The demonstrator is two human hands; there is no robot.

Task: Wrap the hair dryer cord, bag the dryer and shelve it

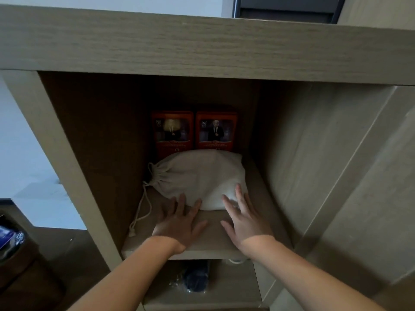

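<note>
A beige drawstring bag (197, 176), bulging with something hidden inside, lies on the wooden shelf (215, 241) of an open cabinet. Its gathered mouth points left and its white cord (143, 212) trails toward the shelf's front edge. My left hand (179, 223) lies flat on the shelf, its straight fingertips touching the bag's near side. Fingers spread, my right hand (242, 216) rests against the bag's lower right corner. Neither hand grips anything. The hair dryer itself is not visible.
Two orange boxes (194, 131) stand upright at the back of the shelf, right behind the bag. A lower shelf (235, 286) holds a dark wrapped item (196, 277). The cabinet's left wall (67, 158) and top board (202, 46) frame the opening.
</note>
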